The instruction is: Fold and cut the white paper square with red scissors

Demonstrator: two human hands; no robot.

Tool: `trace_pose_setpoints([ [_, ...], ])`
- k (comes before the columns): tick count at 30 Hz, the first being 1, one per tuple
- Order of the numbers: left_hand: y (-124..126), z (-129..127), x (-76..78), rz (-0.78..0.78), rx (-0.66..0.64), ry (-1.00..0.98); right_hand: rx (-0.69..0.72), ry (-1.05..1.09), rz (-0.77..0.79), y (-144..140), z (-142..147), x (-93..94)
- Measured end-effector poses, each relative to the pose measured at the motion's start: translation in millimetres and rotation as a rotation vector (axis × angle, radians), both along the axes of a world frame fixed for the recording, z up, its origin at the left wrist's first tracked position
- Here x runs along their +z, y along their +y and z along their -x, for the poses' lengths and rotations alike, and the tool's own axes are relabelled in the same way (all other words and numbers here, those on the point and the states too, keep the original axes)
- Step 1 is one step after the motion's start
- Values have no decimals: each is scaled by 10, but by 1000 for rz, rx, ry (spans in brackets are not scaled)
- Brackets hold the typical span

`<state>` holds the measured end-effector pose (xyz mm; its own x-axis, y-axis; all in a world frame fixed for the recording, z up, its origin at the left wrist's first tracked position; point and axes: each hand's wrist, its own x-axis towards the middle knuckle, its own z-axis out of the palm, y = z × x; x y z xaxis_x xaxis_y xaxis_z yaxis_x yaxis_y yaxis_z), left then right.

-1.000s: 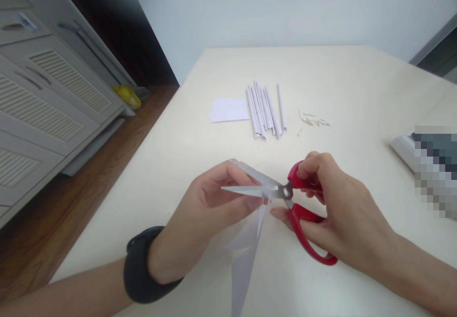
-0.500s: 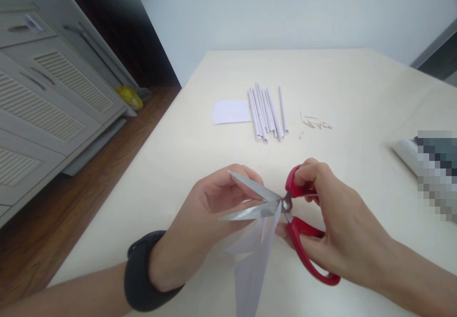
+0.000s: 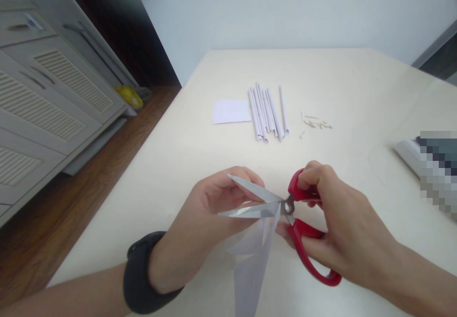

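Observation:
My right hand (image 3: 342,217) grips scissors (image 3: 302,241) by their red handles, and the blades stand apart, pointing left. A thin, whitish, see-through strip (image 3: 252,274) with jagged cuts in its edge lies between the blades near the pivot and hangs down toward the table's front. Behind the blades, my left hand (image 3: 217,212) is curled with thumb and fingers closed on the strip's upper part. The blades hide some of its fingertips, so the exact hold is partly covered. A black band circles the left wrist.
Several rolled white paper tubes (image 3: 269,114) lie side by side on the pale table (image 3: 178,164), by a stack of white paper (image 3: 231,111). To their right are small thin scraps (image 3: 317,123). A pixelated object (image 3: 435,169) rests at the right. Cabinets (image 3: 71,84) stand at the left.
The scissors and my right hand have shifted very slightly to the right. The blades stay apart around the strip, and my left hand is nearly still.

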<state>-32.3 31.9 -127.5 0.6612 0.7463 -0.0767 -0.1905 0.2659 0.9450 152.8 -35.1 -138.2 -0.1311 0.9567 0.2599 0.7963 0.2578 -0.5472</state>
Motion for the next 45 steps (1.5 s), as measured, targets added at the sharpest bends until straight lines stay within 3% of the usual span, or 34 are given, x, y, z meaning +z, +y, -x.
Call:
trace_pose_setpoints([
  [8, -10, 39, -41, 7, 3, 23, -53, -104, -21, -6, 2, 37],
  [11, -28, 28, -24, 29, 17, 24, -89, -42, -4, 5, -9, 70],
  [15, -22, 2, 8, 28, 48, 99, -186, 22, 74, 67, -81, 65],
  [20, 6, -38, 1, 76, 14, 231, -273, -77, 197, 174, -220, -19],
  [25, -2, -68, -6, 40, 64, 251, -211, -155, 202, 235, -269, -101],
  [32, 3, -52, -12, 3, 8, 306, -147, -224, 108, 267, -270, -145],
  [45, 6, -34, -41, 8, -56, 338, -117, -152, 176, 237, -254, -61],
])
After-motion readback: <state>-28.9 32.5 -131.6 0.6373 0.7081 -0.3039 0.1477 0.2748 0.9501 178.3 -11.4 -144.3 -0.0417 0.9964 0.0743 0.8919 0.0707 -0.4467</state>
